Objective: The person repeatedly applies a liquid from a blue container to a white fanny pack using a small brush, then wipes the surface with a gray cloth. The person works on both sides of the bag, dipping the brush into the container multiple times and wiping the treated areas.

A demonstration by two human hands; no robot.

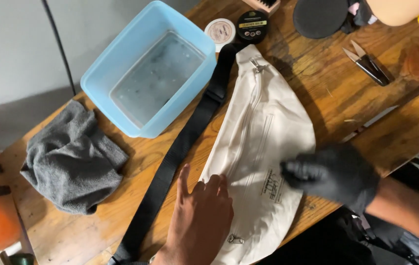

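Note:
A cream waist bag (261,142) with a zipper lies across the wooden table (337,93), its black strap (180,147) running beside it. My bare left hand (200,216) rests flat on the bag's near end, fingers spread. My right hand (332,175), in a black glove, presses on the bag's right side near the printed label; it looks blurred and I cannot see anything in it.
A light blue tub of water (150,68) stands at the back left. A grey cloth (72,159) lies crumpled at the left. Two small round tins (239,28), a black pad (319,17) and small snips (368,63) sit at the back.

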